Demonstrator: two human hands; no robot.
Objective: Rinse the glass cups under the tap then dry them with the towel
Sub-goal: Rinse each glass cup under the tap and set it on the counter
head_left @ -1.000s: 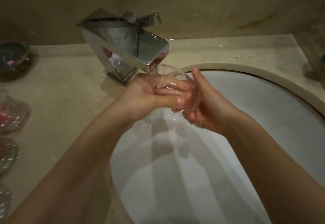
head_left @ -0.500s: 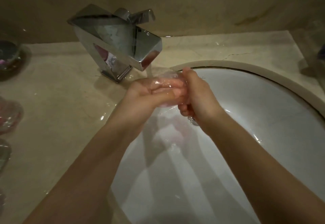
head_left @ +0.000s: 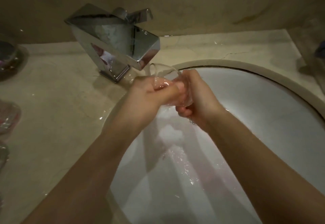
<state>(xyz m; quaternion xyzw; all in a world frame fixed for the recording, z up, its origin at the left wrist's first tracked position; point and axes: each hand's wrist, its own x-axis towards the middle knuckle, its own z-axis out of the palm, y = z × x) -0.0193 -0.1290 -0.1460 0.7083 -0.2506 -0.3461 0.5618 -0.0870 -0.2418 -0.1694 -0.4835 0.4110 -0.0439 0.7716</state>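
A big white sink (head_left: 263,118) fills most of the view, and its round rim sits in a pale stone counter (head_left: 52,118) that is wet and shiny near the bowl. Behind the counter is a dull brown wall (head_left: 193,3). Two bare arms reach in from the bottom and meet over the back of the bowl. They cover a lot of the sink and throw dark shadows on it. A shiny metal tap (head_left: 116,44) with flat sides stands on the counter at the back, and water (head_left: 149,68) pours from its tip. The left hand (head_left: 149,95) and the right hand (head_left: 198,98) are pressed close together right under the tap. Between them is one clear glass cup (head_left: 168,83). The right hand's fingers curl round the cup from the outside. The left hand's fingers look tucked into the cup, curled against the glass. The cup is see-through and wet, so its edges are hard to find, and the hands hide most of it. Water runs down the bowl below the hands. Along the left edge sit some blurry glass things (head_left: 8,116), cut off by the frame, and I cannot tell what they are. One more dark blurry thing (head_left: 318,53) is at the far right edge.
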